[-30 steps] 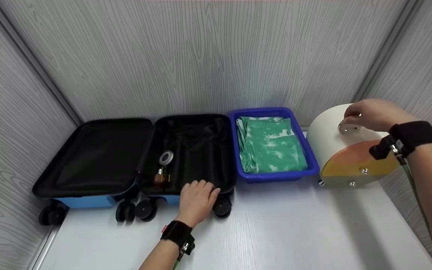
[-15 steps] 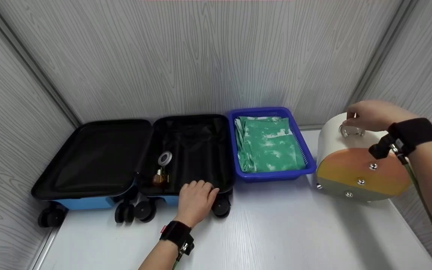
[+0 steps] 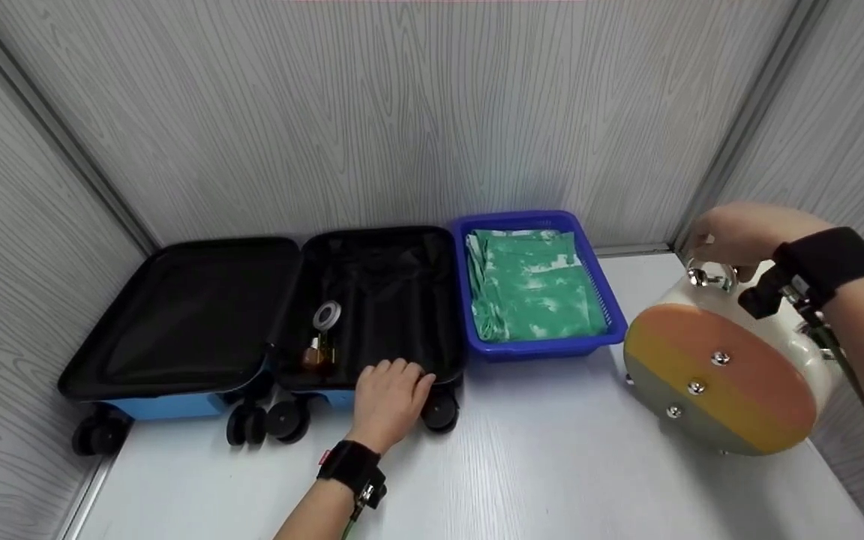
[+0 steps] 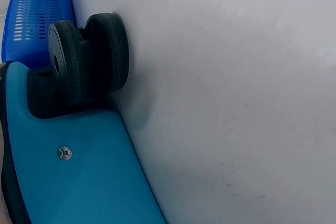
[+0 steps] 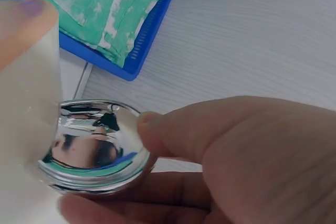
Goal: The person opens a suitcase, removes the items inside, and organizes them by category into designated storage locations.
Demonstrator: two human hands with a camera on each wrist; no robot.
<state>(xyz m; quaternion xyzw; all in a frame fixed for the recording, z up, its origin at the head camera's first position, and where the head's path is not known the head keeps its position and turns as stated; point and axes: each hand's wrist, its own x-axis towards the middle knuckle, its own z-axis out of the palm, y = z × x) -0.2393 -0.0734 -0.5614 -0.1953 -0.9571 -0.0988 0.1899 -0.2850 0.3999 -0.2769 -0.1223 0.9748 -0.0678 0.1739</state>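
My right hand (image 3: pixel 732 232) grips the shiny metal knob (image 3: pixel 709 276) on top of a cream, drum-shaped case (image 3: pixel 732 375), fingers and thumb curled round it; the case hangs tilted above the right end of the white counter (image 3: pixel 537 465), its orange, yellow and grey round face with three metal studs turned toward me. In the right wrist view my fingers (image 5: pixel 210 135) wrap the mirror-bright knob (image 5: pixel 94 153). My left hand (image 3: pixel 391 401) rests with relaxed fingers on the near edge of an open blue suitcase (image 3: pixel 199 330) lying flat at the left, grasping nothing. Inside its black lining lie a roll of tape (image 3: pixel 327 316) and a small amber bottle (image 3: pixel 317 352). Between suitcase and case sits a blue basket (image 3: pixel 469 300) holding folded green cloth (image 3: pixel 533 285). The left wrist view shows the suitcase's blue shell (image 4: pixel 68 171) and a black wheel (image 4: pixel 89 61)
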